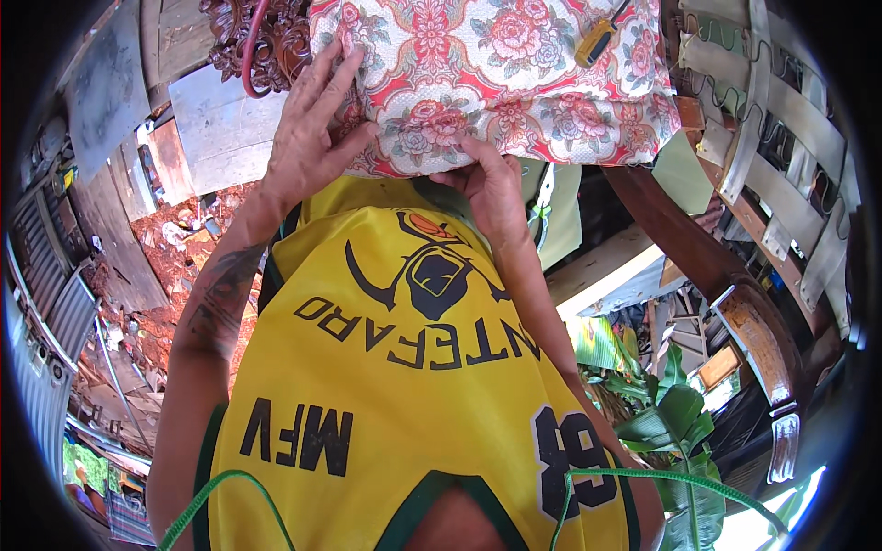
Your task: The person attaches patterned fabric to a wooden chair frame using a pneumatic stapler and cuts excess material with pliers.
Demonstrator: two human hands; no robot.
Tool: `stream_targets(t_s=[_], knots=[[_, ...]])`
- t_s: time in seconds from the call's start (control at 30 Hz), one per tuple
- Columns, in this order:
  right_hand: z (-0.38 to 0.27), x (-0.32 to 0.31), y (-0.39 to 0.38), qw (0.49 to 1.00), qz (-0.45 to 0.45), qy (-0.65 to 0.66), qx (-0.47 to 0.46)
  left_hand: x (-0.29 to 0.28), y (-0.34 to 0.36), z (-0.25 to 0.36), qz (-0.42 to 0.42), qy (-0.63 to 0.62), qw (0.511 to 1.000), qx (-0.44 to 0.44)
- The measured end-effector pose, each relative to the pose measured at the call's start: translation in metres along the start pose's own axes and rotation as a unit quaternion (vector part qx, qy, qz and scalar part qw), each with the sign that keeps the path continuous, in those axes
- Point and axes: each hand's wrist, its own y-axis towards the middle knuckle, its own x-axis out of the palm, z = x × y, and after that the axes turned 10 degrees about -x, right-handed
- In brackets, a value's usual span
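A cushion-like piece covered in floral upholstery fabric (pixel 524 83), red, white and grey, lies across the top in front of me. My left hand (pixel 317 129) rests on its left part, fingers stretched out over the cloth and thumb apart. At the near edge, my right hand (pixel 496 188) pinches the fabric, thumb on top and the other fingers curled beneath, partly hidden. A screwdriver (pixel 597 44) with a yellow and black handle lies on the cloth at the upper right. Below the fabric's edge, just right of my right hand, pliers (pixel 544 197) with green on them are visible.
Carved dark wood (pixel 266 41) and a red hose (pixel 252 50) are at the upper left. A frame with woven webbing straps (pixel 799 119) and a curved wooden piece (pixel 675 216) stand at right. Boards (pixel 225 129), reddish rubble ground (pixel 197 243) and green leaves (pixel 675 422) lie around.
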Motion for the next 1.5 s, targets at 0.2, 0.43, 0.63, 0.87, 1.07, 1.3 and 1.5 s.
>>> stream_targets(t_s=[0.2, 0.43, 0.63, 0.87, 1.07, 1.3, 1.5], knots=[[0.003, -0.002, 0.0, 1.0, 0.017, -0.009, 0.009, 0.008, -0.01, 0.002, 0.012, 0.045, 0.999, 0.004], [0.009, -0.001, 0.001, 0.999, 0.038, -0.014, 0.006, 0.039, 0.016, 0.053, 0.122, 0.141, 0.981, -0.053], [0.007, -0.002, 0.001, 1.0, 0.023, -0.011, 0.011, 0.049, 0.024, 0.048, 0.15, 0.095, 0.984, -0.007], [0.003, 0.001, -0.005, 0.999, 0.033, 0.001, 0.027, 0.049, 0.023, 0.046, 0.145, 0.086, 0.986, 0.008], [0.01, -0.024, -0.024, 0.994, 0.007, -0.071, 0.082, 0.047, 0.021, 0.048, 0.134, 0.087, 0.987, 0.004], [-0.023, -0.026, -0.048, 0.927, -0.143, -0.341, 0.068, 0.047, 0.021, 0.045, 0.138, 0.082, 0.987, 0.008], [-0.035, 0.024, -0.025, 0.919, -0.01, -0.358, -0.164, 0.048, 0.022, 0.046, 0.147, 0.055, 0.988, 0.011]])
